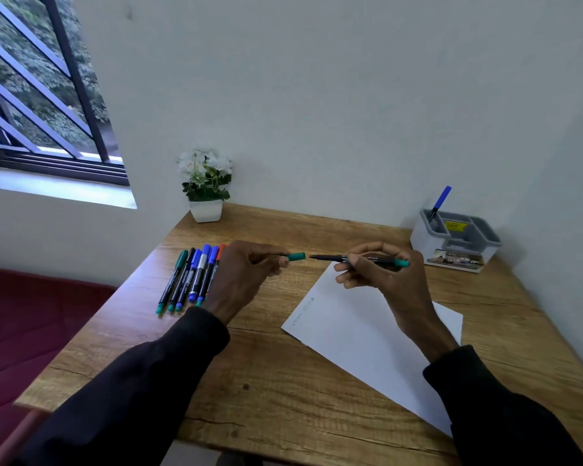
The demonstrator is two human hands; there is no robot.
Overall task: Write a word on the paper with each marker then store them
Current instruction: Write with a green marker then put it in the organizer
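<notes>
On the grainy wooden table (283, 381) lies a flat white paper (350, 331), with faint writing at its left edge too pale to read. Over its far corner the right hand (391, 277) curls round a slim black marker (330, 258), tip bare. Just left of the paper, the left hand (239, 277) pinches the small teal cap (297, 256), apart from the tip, and partly hides a row of markers (189, 277).

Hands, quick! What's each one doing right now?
Left hand: pinches the green cap.
Right hand: holds the uncapped green marker.
</notes>
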